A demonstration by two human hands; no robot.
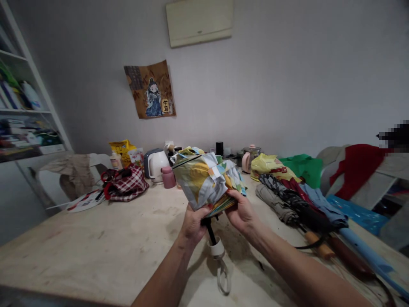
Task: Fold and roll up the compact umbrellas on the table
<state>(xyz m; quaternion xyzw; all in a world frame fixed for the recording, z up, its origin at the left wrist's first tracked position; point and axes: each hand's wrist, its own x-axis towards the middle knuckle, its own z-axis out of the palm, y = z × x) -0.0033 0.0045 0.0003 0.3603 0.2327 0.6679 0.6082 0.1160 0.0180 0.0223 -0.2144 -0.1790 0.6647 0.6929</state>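
I hold a folded, many-coloured umbrella point(206, 181) above the wooden table point(111, 243), canopy end pointing away from me. My left hand point(194, 224) is closed round its lower canopy near the black shaft. My right hand point(241, 211) grips the gathered fabric folds from the right. The umbrella's white handle point(217, 248) with a wrist loop hangs down toward the tabletop between my forearms.
Several folded umbrellas point(297, 204) lie on the table's right side. At the back stand a white kettle point(156, 165), a pink cup point(168, 177), a pink pot point(249, 158), a yellow bag point(271, 167) and a red checked bag point(126, 184). A shelf point(22, 115) stands left.
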